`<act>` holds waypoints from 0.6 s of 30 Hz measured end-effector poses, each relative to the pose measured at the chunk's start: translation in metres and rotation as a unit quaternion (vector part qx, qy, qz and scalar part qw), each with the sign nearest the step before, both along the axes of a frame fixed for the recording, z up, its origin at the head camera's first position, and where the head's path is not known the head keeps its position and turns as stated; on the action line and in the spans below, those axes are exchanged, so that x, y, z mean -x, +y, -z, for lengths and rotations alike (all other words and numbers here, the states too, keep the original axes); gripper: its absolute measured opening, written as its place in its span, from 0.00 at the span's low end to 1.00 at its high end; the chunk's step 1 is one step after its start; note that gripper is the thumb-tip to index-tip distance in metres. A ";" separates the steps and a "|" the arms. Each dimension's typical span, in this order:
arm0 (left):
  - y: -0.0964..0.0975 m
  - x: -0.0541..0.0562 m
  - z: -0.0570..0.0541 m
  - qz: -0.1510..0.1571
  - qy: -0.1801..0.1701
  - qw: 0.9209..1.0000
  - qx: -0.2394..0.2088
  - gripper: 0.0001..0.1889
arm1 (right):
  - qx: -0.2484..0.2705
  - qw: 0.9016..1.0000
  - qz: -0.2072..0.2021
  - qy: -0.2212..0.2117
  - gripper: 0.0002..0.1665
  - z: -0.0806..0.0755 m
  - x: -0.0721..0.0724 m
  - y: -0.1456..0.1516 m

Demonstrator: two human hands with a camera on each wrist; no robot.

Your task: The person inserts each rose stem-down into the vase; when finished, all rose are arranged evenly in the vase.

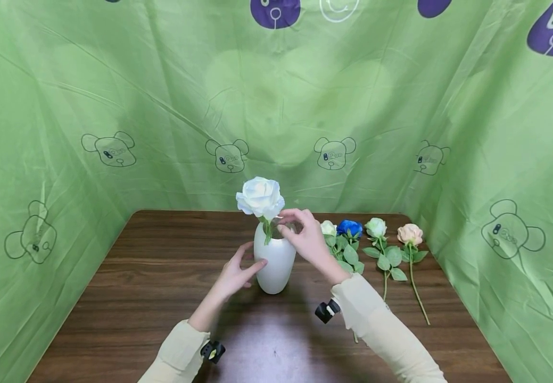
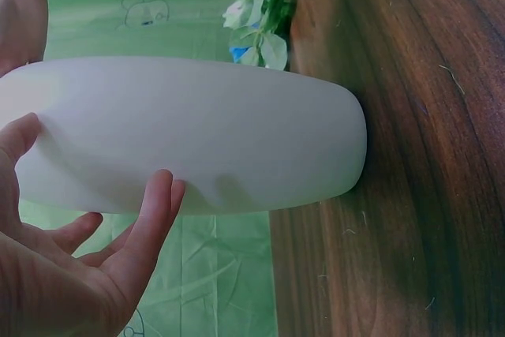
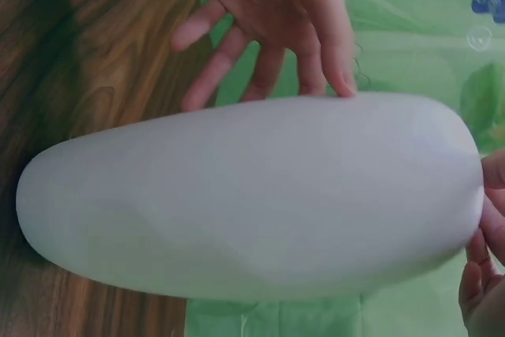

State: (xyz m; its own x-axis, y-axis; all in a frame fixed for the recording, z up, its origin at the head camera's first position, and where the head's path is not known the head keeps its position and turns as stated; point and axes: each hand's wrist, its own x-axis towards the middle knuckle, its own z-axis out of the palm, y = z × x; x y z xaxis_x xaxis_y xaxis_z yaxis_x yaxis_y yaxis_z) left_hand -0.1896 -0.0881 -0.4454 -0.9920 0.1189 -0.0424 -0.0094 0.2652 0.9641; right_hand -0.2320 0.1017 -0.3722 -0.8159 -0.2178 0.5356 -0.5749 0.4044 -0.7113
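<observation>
Vase [image 1: 274, 268] white, smooth, upright; rose [image 1: 260, 198] white, ruffled, blue-tinged.

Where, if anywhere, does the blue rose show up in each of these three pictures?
Head: the blue rose is right of centre, right of the white vase.
Left wrist: a sliver of blue petals, upper middle, by the vase's edge.
Right wrist: not in it.
Shared landmark: the vase, which runs sideways in both wrist views.

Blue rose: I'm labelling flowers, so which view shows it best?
The head view, because the blue rose shows its bloom clearly, though its stem is hard to trace. The left wrist view catches only a small blue patch beyond the vase; the right wrist view shows none.
</observation>
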 end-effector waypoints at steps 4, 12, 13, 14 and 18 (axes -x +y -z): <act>0.000 0.000 0.000 -0.001 0.002 1.000 0.003 0.34 | 0.046 0.999 0.019 -0.013 0.11 0.002 0.005 0.016; -0.001 0.000 0.001 0.001 0.007 1.000 0.003 0.33 | 0.082 0.993 0.060 -0.067 0.09 0.006 -0.007 0.043; -0.001 0.000 0.002 0.002 0.007 1.000 0.003 0.33 | 0.085 0.992 0.062 -0.072 0.09 0.007 -0.009 0.045; -0.001 0.000 0.002 0.003 0.006 1.000 0.002 0.33 | 0.088 0.991 0.066 -0.078 0.09 0.008 -0.012 0.046; -0.001 0.001 0.003 0.004 0.003 1.000 0.004 0.34 | 0.089 0.988 0.076 -0.102 0.09 0.021 -0.015 0.054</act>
